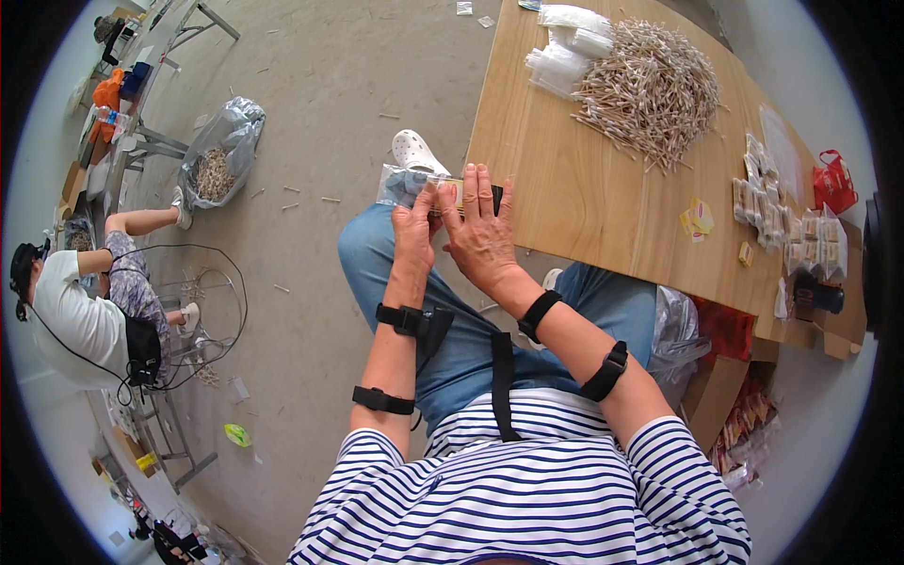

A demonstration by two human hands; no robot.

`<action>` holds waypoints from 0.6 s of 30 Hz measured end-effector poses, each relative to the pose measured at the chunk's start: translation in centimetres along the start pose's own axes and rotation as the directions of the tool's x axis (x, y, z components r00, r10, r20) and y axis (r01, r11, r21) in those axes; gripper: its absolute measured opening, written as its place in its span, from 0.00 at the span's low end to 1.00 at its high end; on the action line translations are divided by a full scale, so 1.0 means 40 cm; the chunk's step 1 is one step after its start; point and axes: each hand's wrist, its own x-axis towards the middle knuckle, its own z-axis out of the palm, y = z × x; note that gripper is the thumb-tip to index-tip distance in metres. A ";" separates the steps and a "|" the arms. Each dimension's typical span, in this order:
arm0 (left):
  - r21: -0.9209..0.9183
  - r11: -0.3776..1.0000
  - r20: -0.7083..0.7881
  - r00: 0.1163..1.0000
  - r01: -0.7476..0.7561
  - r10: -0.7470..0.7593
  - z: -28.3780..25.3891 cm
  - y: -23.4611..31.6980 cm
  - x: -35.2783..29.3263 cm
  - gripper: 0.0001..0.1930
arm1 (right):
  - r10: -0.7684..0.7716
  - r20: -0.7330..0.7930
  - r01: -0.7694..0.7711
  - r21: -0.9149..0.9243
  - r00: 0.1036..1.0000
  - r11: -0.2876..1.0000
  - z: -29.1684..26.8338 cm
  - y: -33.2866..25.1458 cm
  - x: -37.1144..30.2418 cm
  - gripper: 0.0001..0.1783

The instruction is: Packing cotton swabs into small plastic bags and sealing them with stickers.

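Over my lap, beside the table's front left corner, both hands meet at a clear plastic packet (388, 181) with a small yellow and red label showing. My left hand (411, 231) pinches the packet, thumb on top. My right hand (482, 231) lies over it with the fingers stretched out flat. A small black object (497, 198) shows at the right hand's fingers; its kind is hidden. Farther off on the table lies a big pile of cotton swabs (650, 89), with clear plastic bags (570, 42) at its left.
The wooden table (584, 198) holds yellow cards (697, 221) and packed bundles (758, 193). A red bag (833, 181) and cardboard box (843, 320) are at the right. Left, a seated person (89, 325) is near a bag of swabs (217, 174). Loose swabs dot the floor.
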 end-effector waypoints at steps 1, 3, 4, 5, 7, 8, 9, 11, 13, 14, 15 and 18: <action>-0.014 1.000 0.011 1.000 -0.014 0.014 0.000 -0.001 -0.001 0.08 | 0.000 -0.017 0.000 -0.008 1.000 1.000 0.004 -0.001 0.000 0.57; -0.012 1.000 0.032 0.999 -0.020 0.020 -0.004 -0.001 0.000 0.07 | 0.000 -0.034 0.000 -0.016 0.999 1.000 0.011 -0.001 -0.001 0.57; -0.012 1.000 0.053 0.998 -0.025 0.026 -0.003 0.001 0.000 0.06 | 0.000 -0.039 -0.002 -0.045 0.999 0.999 0.013 0.000 -0.001 0.56; -0.012 1.000 0.053 0.998 -0.025 0.026 0.000 0.001 0.000 0.06 | 0.001 -0.045 -0.004 -0.074 0.999 0.997 0.015 0.000 -0.002 0.56; 0.001 0.999 0.012 0.999 -0.043 0.043 0.003 -0.004 0.003 0.06 | -0.005 -0.046 0.002 -0.082 0.999 0.997 0.015 -0.001 -0.004 0.55; 0.001 0.999 0.009 0.999 -0.045 0.045 -0.008 -0.006 0.009 0.06 | -0.011 -0.046 0.007 -0.090 0.999 0.996 0.014 -0.004 -0.004 0.55; 0.023 0.999 0.020 0.999 -0.047 0.046 -0.020 -0.006 0.014 0.06 | -0.014 -0.046 0.010 -0.088 0.999 0.996 0.014 -0.008 -0.005 0.55; 0.045 0.998 0.035 0.998 -0.045 0.043 -0.016 -0.003 0.013 0.07 | -0.008 -0.057 0.001 -0.118 0.998 0.993 0.012 -0.008 -0.008 0.54; 0.038 0.998 0.029 0.998 -0.051 0.050 -0.008 -0.003 0.006 0.06 | 0.003 -0.046 -0.008 -0.109 0.999 0.994 0.010 -0.007 -0.006 0.53; 0.037 0.998 0.031 0.998 -0.050 0.049 -0.003 -0.001 0.002 0.06 | 0.013 -0.036 -0.017 -0.101 0.999 0.995 0.008 -0.007 -0.005 0.53; 0.031 0.998 0.037 0.998 -0.047 0.045 0.001 0.000 -0.001 0.06 | 0.014 -0.035 -0.018 -0.103 0.999 0.995 0.006 -0.006 -0.005 0.53; 0.018 0.999 0.053 0.998 -0.037 0.036 -0.005 -0.001 0.000 0.06 | -0.009 -0.024 0.006 -0.121 1.000 0.993 0.000 -0.010 0.000 0.53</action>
